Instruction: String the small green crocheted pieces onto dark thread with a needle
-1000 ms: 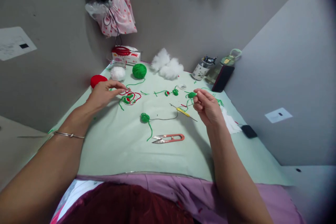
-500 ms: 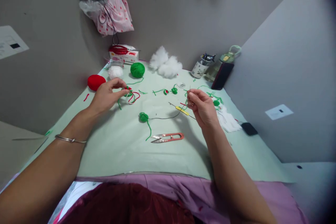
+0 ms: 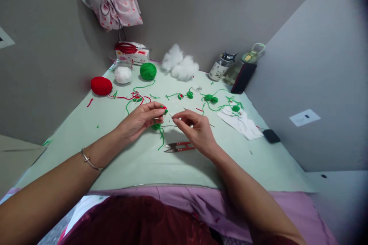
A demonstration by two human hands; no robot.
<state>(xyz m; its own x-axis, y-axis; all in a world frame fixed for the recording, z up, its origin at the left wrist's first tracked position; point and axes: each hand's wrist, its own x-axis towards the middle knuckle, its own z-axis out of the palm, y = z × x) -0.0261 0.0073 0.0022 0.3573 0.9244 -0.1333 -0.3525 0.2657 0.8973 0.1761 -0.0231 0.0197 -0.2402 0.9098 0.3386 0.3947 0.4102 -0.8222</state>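
Between the thumb and fingers of my left hand (image 3: 140, 118) is a small red-and-green crocheted piece (image 3: 165, 109). My right hand (image 3: 197, 128) pinches a thin needle (image 3: 170, 114), its tip pointing at that piece; whether they touch I cannot tell. Just below my left fingers lies a green crocheted ball (image 3: 156, 126) with a loose green tail and a dark thread running right. Red-handled thread snips (image 3: 179, 146) lie under my right hand, their handle end partly covered. The crochet hook is mostly hidden behind my right hand.
Red yarn (image 3: 101, 85), white yarn (image 3: 123, 75) and green yarn (image 3: 148, 71) stand at the back left. White stuffing (image 3: 184, 67) sits by the wall. Small green pieces (image 3: 208, 98) and a white cloth (image 3: 241, 122) lie right, before a phone (image 3: 244, 78) and pen holder (image 3: 218, 69).
My left hand has moved right, bringing the red-and-green piece from beside the yarn tangle to the middle. My right hand has come left and down with the needle, close to it.
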